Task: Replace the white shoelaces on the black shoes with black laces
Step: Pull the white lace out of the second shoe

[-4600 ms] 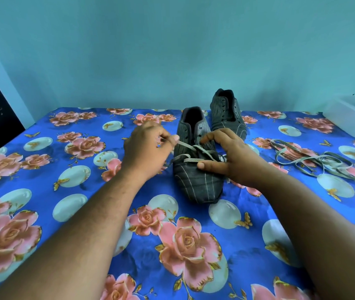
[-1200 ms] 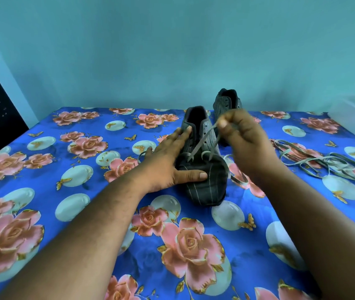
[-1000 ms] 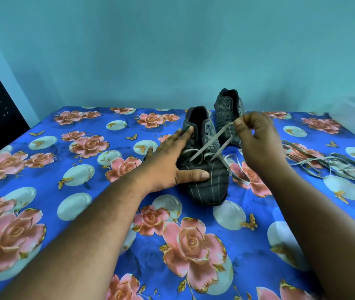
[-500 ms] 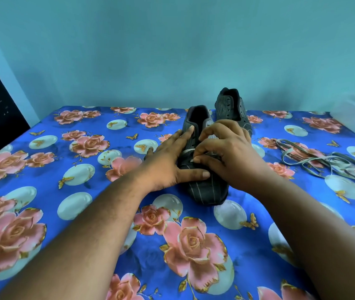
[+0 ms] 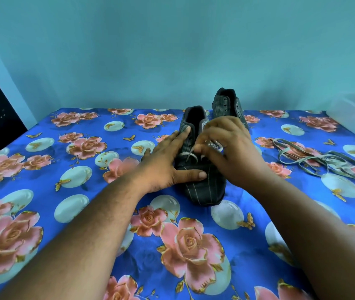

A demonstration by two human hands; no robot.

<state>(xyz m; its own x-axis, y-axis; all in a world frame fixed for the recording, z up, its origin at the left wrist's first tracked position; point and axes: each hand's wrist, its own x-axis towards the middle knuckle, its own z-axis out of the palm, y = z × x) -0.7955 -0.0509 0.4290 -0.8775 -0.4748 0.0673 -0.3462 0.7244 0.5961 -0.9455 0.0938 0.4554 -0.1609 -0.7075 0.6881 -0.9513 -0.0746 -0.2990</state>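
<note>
The near shoe (image 5: 202, 182) is pinned flat by the left hand (image 5: 165, 163) while the limp white lace (image 5: 190, 153) is pinched by the right hand (image 5: 230, 148) near its eyelets.

shoe (image 5: 202, 187): we see matt pinstriped cloth | table cover (image 5: 85, 213): smooth printed floral fabric | loose laces (image 5: 315, 156): flat woven | box (image 5: 354, 113): translucent plastic

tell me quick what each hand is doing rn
Left hand: open, flat against the near shoe.
Right hand: pinching the white lace.
</note>
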